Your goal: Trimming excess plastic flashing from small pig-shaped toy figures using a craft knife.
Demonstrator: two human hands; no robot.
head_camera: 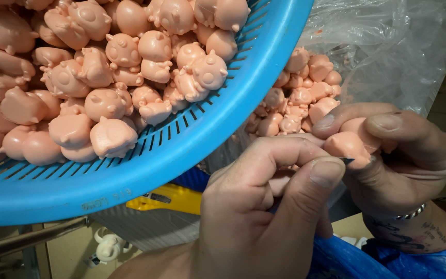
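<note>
1. The blue basket [192, 139] is cut off by the top and left edges of the frame; only part of its rim shows.
2. The pink figures [104, 77] at upper left run past the frame edges.
3. The held figure [348, 145] is mostly hidden by fingers of both hands.
4. A thin blade tip [348, 160] shows at the left hand's [254, 206] thumb; its handle is hidden in the fist.
5. The bag [388, 46] blurs the figures deep inside it.
6. The yellow thing [169, 199] under the basket is too hidden to tell.
7. The white object [108, 248] at lower left is too small to tell.
</note>
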